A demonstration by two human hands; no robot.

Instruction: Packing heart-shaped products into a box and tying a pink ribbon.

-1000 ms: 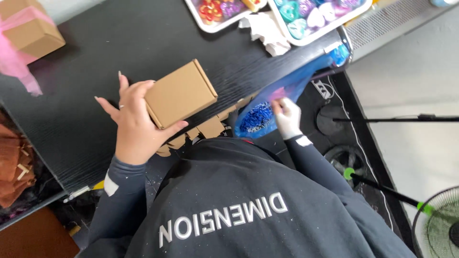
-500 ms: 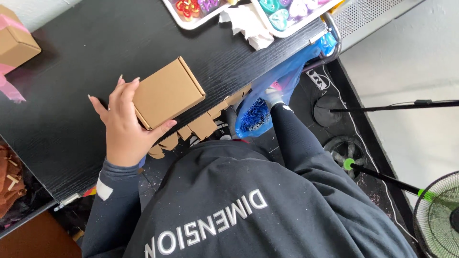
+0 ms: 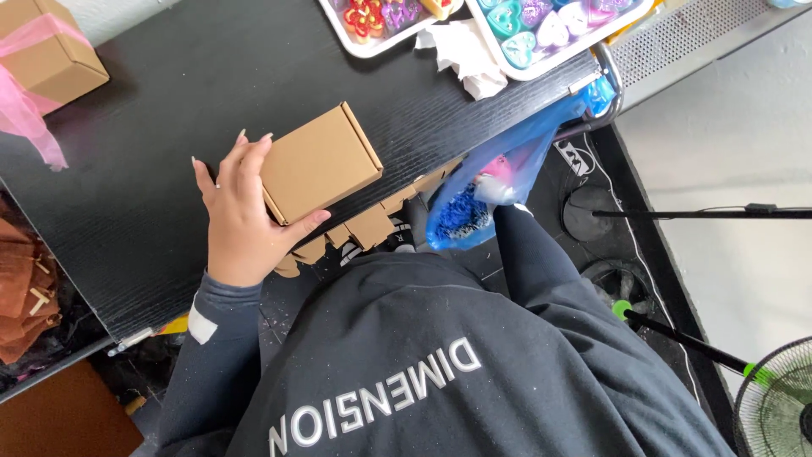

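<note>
**Left hand steadies a box while the right goes into a blue bag**

The box, small, brown and closed, lies flat on the black table close to its near edge, turned at a slant. The left hand grips its left end: the fingers spread up along that side and the thumb hooks round the near corner, so the hand is partly open but firmly on the cardboard.

Just beyond the table edge hangs a blue bag, translucent, with dark blue shreds gathered at its bottom. The right hand is inside it, seen only as a pale blur through the plastic; whether it is closed on anything cannot be told.

Under the box, flat cardboard pieces stick out below the table edge.

Further off, at the far edge of the table, two white trays hold coloured heart-shaped pieces, with crumpled white paper between them. At the far left corner stands another box, brown, with pink ribbon trailing from it. On the floor to the right are a fan and black stand legs.
</note>
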